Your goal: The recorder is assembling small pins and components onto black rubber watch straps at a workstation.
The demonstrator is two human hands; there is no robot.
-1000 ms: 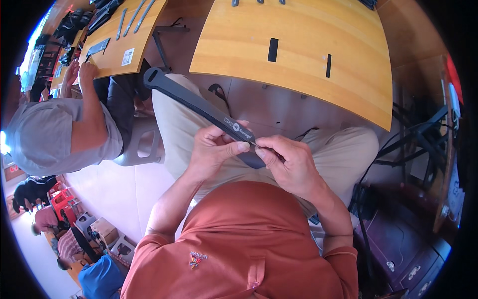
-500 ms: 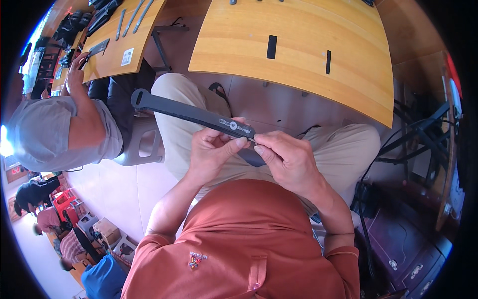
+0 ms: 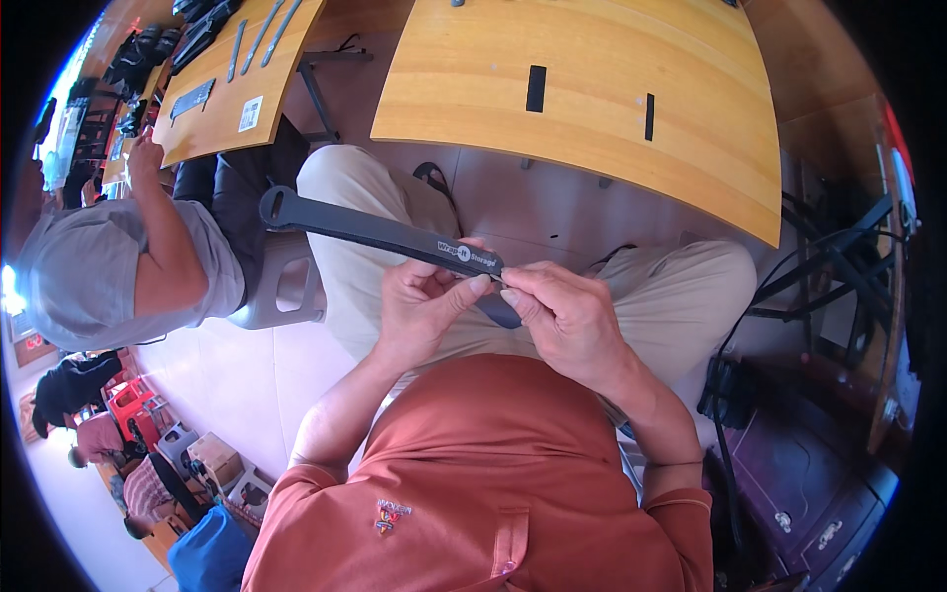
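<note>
Above my lap I hold a long black strap [image 3: 365,227] with printed lettering near one end. Its rounded far end, pierced by a slot, points up and left. My left hand [image 3: 424,306] is closed around the printed end from below, thumb pressed near the strap's edge. At the strap's right tip, the thumb and forefinger of my right hand [image 3: 567,311] pinch together. Whatever small part they grip there is mostly hidden by the fingertips. A dark rounded piece [image 3: 501,311] hangs just below, between my hands.
Ahead stands a wooden table [image 3: 592,49] with two short black strips [image 3: 536,89] [image 3: 649,117] on it. To the left, a co-worker [image 3: 128,266] in grey sits on a stool [image 3: 281,291] at another table [image 3: 222,138] bearing black straps. Dark cabinets [image 3: 799,483] stand at lower right.
The strap's slotted end has dipped slightly, while my grip stays nearly the same. The co-worker's hand has drawn back from the dark piece on the left table.
</note>
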